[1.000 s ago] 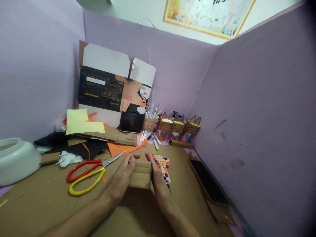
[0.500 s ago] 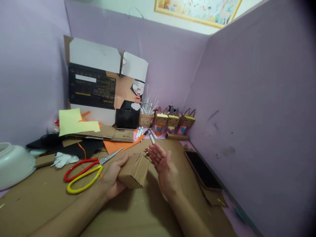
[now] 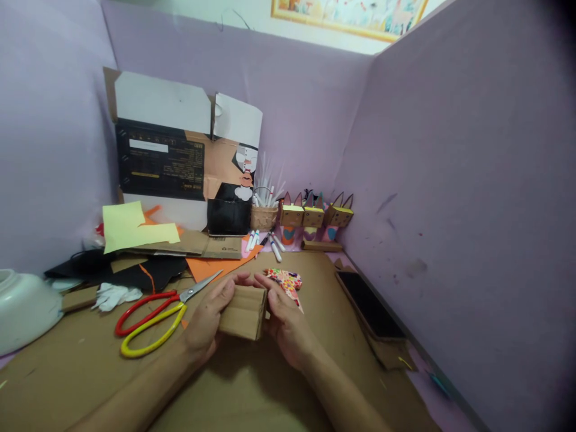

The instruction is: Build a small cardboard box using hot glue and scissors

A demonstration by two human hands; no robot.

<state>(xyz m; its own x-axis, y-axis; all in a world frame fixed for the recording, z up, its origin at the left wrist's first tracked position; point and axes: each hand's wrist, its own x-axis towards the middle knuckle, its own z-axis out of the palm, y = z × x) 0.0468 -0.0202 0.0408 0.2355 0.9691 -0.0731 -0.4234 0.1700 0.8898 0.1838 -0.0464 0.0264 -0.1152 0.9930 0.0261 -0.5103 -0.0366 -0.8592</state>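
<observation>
A small cardboard box (image 3: pixel 243 313) is held up over the cardboard-covered table, its folded faces toward me. My left hand (image 3: pixel 207 315) wraps its left side, thumb on the top edge. On the opposite side, my right hand (image 3: pixel 288 321) closes against the box, its fingers partly hidden behind it. Just beyond my right hand lies a colourful patterned piece (image 3: pixel 288 281), partly covered by the fingers. Scissors (image 3: pixel 182 297) with one red and one yellow handle lie left of my left hand, blades pointing away and slightly open.
Three cardboard figures with pointed ears (image 3: pixel 314 215) stand at the back beside a basket of white sticks (image 3: pixel 264 217). Markers (image 3: pixel 275 247) lie before them. A phone (image 3: pixel 369 305) rests at right. Left are a white bowl (image 3: pixel 27 315), yellow paper (image 3: pixel 135 227) and a flattened carton (image 3: pixel 162 159).
My right hand has come in from the right and closed on the box. The box has turned, and the patterned piece behind it now shows.
</observation>
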